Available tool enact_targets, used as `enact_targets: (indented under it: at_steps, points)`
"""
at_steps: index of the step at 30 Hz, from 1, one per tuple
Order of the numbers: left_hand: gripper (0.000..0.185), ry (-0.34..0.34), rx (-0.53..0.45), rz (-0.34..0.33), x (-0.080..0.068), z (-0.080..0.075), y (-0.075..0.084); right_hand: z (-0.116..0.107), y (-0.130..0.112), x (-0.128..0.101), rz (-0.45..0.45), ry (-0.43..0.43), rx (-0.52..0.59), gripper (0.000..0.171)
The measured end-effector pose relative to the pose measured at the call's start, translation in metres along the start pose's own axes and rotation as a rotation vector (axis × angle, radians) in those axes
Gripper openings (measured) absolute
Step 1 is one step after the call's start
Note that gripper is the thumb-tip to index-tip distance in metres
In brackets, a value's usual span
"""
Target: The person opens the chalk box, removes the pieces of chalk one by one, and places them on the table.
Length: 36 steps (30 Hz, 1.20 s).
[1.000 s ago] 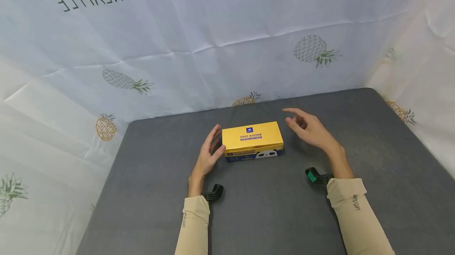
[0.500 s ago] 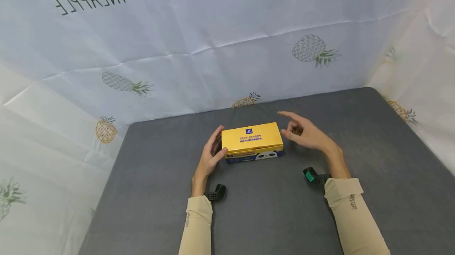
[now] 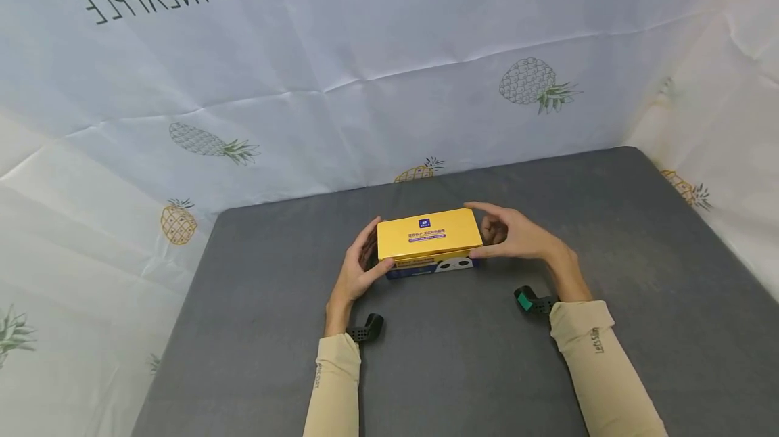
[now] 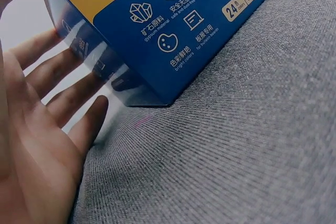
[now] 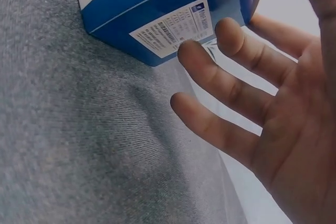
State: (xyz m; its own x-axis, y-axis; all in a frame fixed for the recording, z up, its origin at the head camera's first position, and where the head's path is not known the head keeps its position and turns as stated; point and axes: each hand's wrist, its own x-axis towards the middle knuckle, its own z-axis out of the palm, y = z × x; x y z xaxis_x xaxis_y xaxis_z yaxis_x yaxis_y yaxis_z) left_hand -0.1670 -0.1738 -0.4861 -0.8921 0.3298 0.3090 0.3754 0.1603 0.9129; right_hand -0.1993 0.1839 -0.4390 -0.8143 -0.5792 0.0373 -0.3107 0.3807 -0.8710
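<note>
Yellow-and-blue box spanned by two hands!

Gripped at one end by the left hand, just right of that palm, thumb at the near corner, index at the far one. Held at the other end by the right hand, thumb and index wide apart, remaining fingers bent between. Down on the grey tabletop, beyond both wrists.

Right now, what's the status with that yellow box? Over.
Left hand and right hand at opposite ends, thumbs on the front. Yellow box on gray table. No obstacles in sight.
</note>
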Motion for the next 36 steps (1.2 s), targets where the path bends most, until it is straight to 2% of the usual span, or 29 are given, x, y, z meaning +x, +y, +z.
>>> enact_targets:
  at_steps: [5,10,19,25,36]
  points:
    - [0.086,0.001,0.014,0.005,-0.001,0.0,-0.002,0.002,-0.001,0.001,0.021,0.034,-0.083,0.091]
    - [0.09,-0.006,0.0,0.002,0.0,0.001,-0.001,0.003,-0.003,0.003,-0.003,0.069,-0.164,0.086]
    - [0.092,-0.02,-0.01,-0.001,0.0,-0.001,-0.001,0.001,-0.009,0.003,0.0,0.054,-0.203,0.073]
    - [0.093,-0.022,-0.014,0.003,0.0,-0.003,-0.001,0.001,-0.013,0.005,0.035,0.059,-0.205,0.065]
    - [0.098,-0.027,-0.025,-0.005,-0.001,-0.002,0.0,0.002,-0.015,0.004,0.053,0.095,-0.242,0.059]
